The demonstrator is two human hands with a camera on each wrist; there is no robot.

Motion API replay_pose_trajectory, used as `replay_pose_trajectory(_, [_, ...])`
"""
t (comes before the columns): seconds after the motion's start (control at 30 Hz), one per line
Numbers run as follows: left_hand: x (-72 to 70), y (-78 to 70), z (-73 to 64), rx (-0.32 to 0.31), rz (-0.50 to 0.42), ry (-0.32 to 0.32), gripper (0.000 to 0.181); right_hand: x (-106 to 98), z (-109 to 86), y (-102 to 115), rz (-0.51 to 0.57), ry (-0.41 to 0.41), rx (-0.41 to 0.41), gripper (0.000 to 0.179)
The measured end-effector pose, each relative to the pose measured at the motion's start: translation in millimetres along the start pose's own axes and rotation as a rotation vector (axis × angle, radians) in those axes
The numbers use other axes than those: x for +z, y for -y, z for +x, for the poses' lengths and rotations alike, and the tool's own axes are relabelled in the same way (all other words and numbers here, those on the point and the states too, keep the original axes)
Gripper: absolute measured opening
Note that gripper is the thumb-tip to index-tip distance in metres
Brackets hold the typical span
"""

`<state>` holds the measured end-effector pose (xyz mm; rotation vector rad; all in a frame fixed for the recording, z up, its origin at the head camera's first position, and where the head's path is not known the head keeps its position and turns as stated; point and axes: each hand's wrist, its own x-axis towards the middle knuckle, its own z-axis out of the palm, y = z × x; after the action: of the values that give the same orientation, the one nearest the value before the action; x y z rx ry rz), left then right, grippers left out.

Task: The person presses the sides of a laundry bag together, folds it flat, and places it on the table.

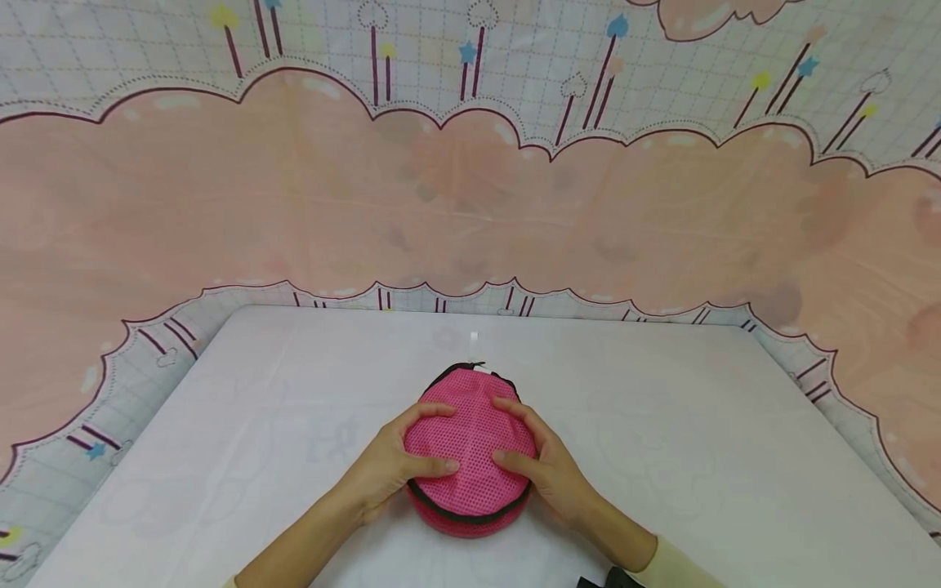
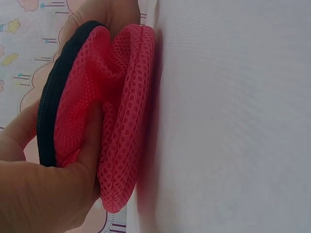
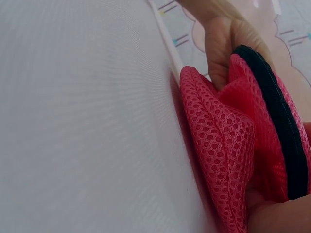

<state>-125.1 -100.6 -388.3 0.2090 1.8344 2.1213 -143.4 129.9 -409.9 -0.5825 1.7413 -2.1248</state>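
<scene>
A round pink mesh pouch (image 1: 476, 441) with a dark zipper (image 2: 50, 102) running around its edge sits near the front middle of the table. My left hand (image 1: 387, 464) grips its left side, with thumb and a finger over the top panel. From the opposite side, my right hand (image 1: 556, 469) holds it the same way. Both wrist views show fingers pushed into the soft mesh side (image 3: 221, 141) below the zipper, denting it inward. A small white tag (image 1: 482, 370) shows at the pouch's far edge beside the zipper end. What the pouch contains is hidden.
The white table (image 1: 662, 425) extends around the pouch on all sides. Behind it hangs a peach and white patterned cloth (image 1: 470, 204), which also shows along the table's sides. A black object (image 1: 617, 578) pokes in at the bottom edge, by the right sleeve (image 1: 672, 563).
</scene>
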Motion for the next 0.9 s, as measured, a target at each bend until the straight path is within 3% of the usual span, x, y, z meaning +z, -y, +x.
replay_pose_trajectory(0.7, [-5.8,2.9,2.4,-0.016,-0.085,0.042,0.068,-0.1,1.6,-0.5,0.012,0.083,-0.007,0.057])
replay_pose_trajectory(0.9, [-4.5,-0.3,1.7,-0.015,-0.084,0.079,0.067,-3.6,2.2,-0.2,-0.02,0.021,0.011,0.053])
